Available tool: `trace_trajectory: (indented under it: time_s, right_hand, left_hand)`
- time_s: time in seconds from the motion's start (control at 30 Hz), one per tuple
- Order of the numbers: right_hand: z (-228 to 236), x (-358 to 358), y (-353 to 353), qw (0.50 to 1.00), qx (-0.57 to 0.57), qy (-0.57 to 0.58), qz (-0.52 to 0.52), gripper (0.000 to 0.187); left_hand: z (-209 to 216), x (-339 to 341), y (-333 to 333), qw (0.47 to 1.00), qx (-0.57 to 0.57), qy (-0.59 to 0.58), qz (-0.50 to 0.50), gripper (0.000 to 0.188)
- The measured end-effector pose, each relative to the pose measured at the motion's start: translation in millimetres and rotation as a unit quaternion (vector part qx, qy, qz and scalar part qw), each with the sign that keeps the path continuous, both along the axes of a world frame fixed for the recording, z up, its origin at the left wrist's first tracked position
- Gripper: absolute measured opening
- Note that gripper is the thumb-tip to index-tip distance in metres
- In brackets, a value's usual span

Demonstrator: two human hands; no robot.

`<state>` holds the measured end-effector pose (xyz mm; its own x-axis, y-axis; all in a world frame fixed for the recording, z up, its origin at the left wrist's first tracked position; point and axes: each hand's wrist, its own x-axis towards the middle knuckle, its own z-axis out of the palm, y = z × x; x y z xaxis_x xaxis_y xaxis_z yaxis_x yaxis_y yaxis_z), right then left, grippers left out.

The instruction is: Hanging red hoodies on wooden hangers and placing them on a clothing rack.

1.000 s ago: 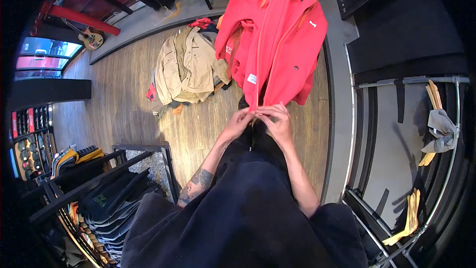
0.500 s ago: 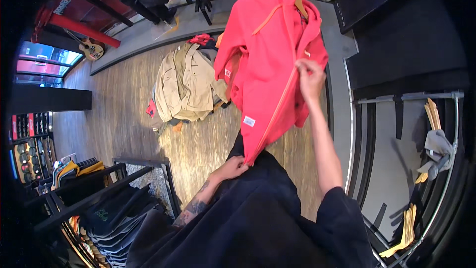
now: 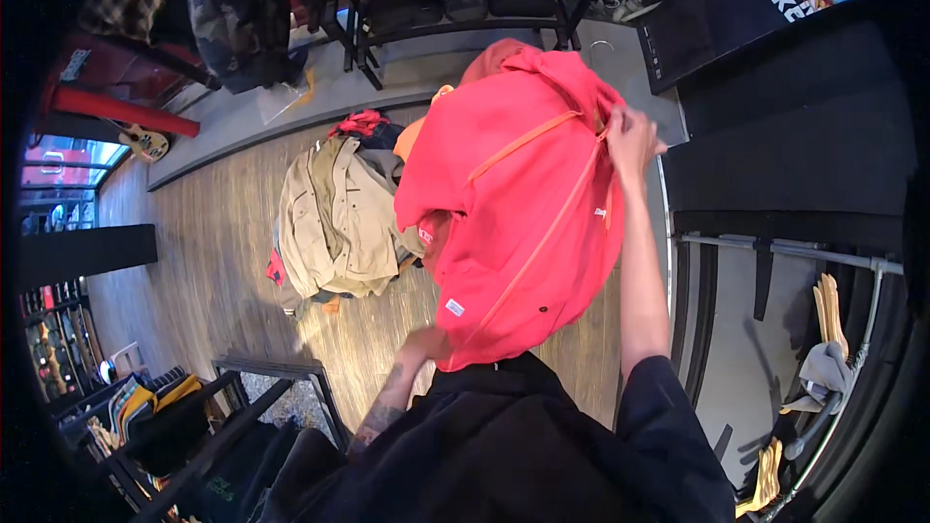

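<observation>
A red zip-up hoodie (image 3: pixel 523 223) with an orange zipper and drawstring spreads out before me. A small white label sits near its hem. My left hand (image 3: pixel 423 343) is closed on the bottom hem at the zipper's lower end, its fingertips partly hidden by the cloth. At the neck end, my right hand (image 3: pixel 635 142) pinches the zipper's upper part, close under the hood. The zipper line runs taut between both hands. A hanger hook (image 3: pixel 603 45) shows just beyond the hood; the rest of the hanger is hidden.
A beige jacket (image 3: pixel 334 218) lies on a clothes pile on the wooden floor, left of the hoodie. Black racks with folded garments (image 3: pixel 165 407) stand at lower left. A metal rail (image 3: pixel 862 358) with wooden hangers is at right. A shelf with bags (image 3: pixel 465 5) stands at the back.
My right hand has moved up along the zipper from mid-front to the neck. The hoodie has come lower and its hood has tipped, hiding the wooden hanger. My left hand stays at the hem.
</observation>
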<state>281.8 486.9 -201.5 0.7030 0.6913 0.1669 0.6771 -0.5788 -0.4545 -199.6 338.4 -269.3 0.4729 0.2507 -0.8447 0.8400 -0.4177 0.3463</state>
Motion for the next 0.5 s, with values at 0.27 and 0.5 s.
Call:
trace_trajectory:
  time_s: [0.27, 0.5]
  right_hand:
    - [2, 27, 54, 0.958, -0.029, 0.141, 0.247, 0.043]
    - [117, -11, -18, 0.961, 0.110, -0.083, 0.239, 0.040]
  left_hand:
    - [56, 153, 253, 0.639, 0.503, -0.513, 0.276, 0.042]
    - [82, 106, 257, 0.722, 0.399, -0.493, 0.276, 0.026]
